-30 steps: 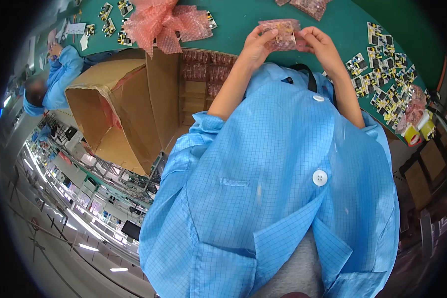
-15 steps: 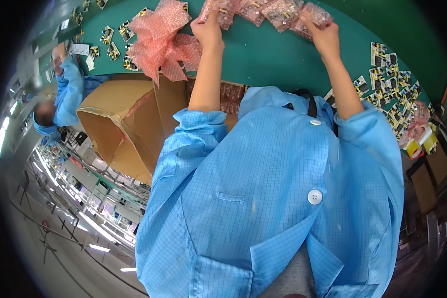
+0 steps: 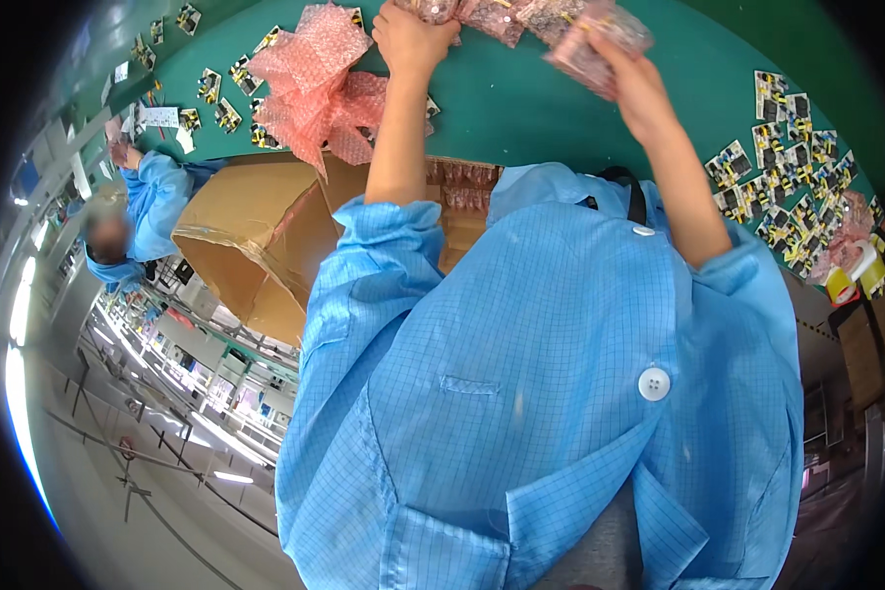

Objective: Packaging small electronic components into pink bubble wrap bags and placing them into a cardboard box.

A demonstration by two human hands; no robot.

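At the far edge of the view, a row of pink bubble-wrapped packets (image 3: pixel 492 20) lies on the green table (image 3: pixel 521 108). My left hand (image 3: pixel 409 41) is closed on the leftmost packet (image 3: pixel 431 8), whose far part the picture's edge cuts off. In my right hand (image 3: pixel 639 93), the fingers and thumb grip another bubble-wrapped packet (image 3: pixel 578 61), tilted and overlapping the row's right end. Small boards with components show faintly through the wrap. Left of my left hand sits a loose heap of pink bubble-wrap sheets (image 3: pixel 310 74).
Bare circuit boards (image 3: pixel 792 167) cluster at the right, beside a tape roll (image 3: pixel 867 270). More boards (image 3: pixel 228 116) lie at the left. A cardboard box (image 3: pixel 236 211) stands at the table's near edge; wrapped packets fill another box (image 3: pixel 457 187). A co-worker (image 3: pixel 152 202) sits far left.
My right hand has drawn its packet left and nearer, turning it over the row's end. My left hand has shifted slightly left and far, staying at the leftmost packet. The whole view has moved a little.
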